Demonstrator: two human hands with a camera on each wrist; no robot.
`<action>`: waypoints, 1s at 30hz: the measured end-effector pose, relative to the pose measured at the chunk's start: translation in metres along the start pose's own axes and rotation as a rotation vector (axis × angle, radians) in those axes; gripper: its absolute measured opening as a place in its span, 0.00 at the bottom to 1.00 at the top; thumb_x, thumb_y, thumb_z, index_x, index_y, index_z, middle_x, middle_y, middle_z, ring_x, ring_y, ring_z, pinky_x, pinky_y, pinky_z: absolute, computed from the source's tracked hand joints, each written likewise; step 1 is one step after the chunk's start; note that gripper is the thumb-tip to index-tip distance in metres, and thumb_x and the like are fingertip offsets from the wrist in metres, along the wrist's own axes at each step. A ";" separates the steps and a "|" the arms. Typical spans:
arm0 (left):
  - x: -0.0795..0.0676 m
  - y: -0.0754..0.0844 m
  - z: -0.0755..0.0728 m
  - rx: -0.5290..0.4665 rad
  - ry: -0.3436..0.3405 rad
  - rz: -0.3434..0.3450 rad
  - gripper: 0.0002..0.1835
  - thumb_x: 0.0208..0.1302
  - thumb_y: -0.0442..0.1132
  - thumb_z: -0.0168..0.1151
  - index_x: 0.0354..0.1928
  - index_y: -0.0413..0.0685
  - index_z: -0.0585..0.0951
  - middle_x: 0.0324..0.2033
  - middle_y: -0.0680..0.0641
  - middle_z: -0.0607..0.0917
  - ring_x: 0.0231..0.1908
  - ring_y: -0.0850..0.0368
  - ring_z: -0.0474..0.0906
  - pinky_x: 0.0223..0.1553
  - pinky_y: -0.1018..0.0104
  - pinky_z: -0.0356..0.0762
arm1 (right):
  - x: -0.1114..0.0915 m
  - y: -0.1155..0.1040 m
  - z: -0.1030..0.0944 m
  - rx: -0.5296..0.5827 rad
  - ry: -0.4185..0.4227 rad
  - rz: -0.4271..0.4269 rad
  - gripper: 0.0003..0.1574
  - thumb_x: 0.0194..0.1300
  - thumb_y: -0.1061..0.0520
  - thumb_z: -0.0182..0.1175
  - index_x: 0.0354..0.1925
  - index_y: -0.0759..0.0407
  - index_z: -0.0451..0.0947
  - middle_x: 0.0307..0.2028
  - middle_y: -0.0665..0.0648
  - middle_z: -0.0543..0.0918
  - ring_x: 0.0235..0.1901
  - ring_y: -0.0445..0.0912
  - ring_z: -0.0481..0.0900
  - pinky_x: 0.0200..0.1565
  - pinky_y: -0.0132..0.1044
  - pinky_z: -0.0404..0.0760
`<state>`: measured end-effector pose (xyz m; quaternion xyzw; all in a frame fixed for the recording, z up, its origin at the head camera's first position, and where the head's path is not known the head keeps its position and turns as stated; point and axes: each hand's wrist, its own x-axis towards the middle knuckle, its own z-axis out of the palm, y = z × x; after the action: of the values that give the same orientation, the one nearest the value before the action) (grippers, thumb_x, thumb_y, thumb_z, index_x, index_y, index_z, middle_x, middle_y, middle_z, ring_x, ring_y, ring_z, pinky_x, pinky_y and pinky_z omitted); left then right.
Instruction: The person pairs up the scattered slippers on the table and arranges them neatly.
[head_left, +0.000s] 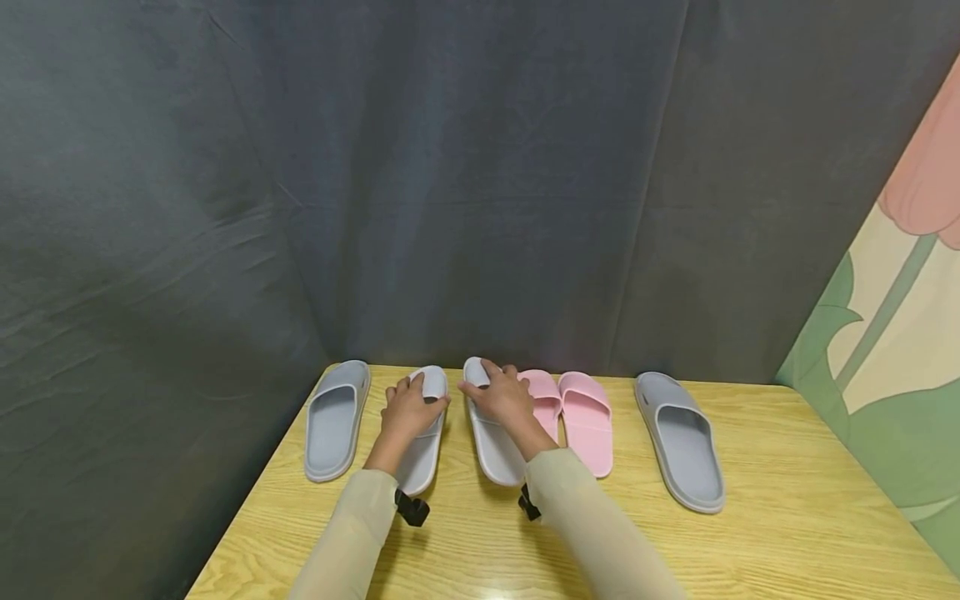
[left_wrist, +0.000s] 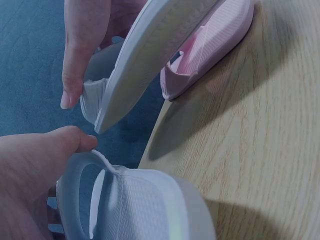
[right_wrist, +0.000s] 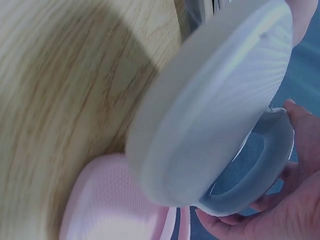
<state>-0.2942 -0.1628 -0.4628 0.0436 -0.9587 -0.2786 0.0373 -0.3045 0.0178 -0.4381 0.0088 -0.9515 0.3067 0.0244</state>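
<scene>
My left hand [head_left: 407,410] grips a pale grey-white slipper [head_left: 422,467] by its strap, with the thumb on the strap edge in the left wrist view. Just to the right, my right hand [head_left: 506,400] holds a matching pale slipper [head_left: 495,454] across its strap. In the right wrist view, this slipper [right_wrist: 215,110] stands tilted on its side, its sole edge over the wood, while fingers curl round the strap. Both pale slippers cast shadows on the table beneath. Part of each hand's fingers is hidden behind the straps.
Two pink slippers, one partly behind my right hand [head_left: 543,383] and one fully visible [head_left: 588,433], lie side by side on the wooden table [head_left: 780,483]. A grey slipper [head_left: 333,425] lies at far left, another [head_left: 686,450] at right. A dark curtain [head_left: 480,183] hangs behind.
</scene>
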 end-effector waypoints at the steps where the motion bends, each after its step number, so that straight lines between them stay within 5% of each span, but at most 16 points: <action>1: 0.000 0.000 0.000 0.001 -0.002 0.000 0.44 0.67 0.60 0.62 0.77 0.44 0.63 0.72 0.32 0.64 0.70 0.31 0.57 0.60 0.26 0.62 | 0.000 -0.001 0.001 0.002 -0.001 -0.001 0.47 0.63 0.28 0.62 0.74 0.42 0.67 0.66 0.67 0.70 0.61 0.70 0.70 0.53 0.63 0.75; 30: 0.008 -0.015 0.006 -0.013 -0.019 -0.033 0.45 0.68 0.60 0.61 0.77 0.42 0.60 0.73 0.31 0.61 0.71 0.29 0.55 0.61 0.24 0.59 | 0.005 -0.015 0.032 -0.073 -0.011 0.041 0.49 0.63 0.26 0.61 0.74 0.45 0.67 0.71 0.67 0.67 0.64 0.70 0.68 0.54 0.62 0.75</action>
<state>-0.3022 -0.1734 -0.4755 0.0563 -0.9563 -0.2859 0.0238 -0.3102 -0.0129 -0.4555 -0.0100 -0.9621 0.2723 0.0134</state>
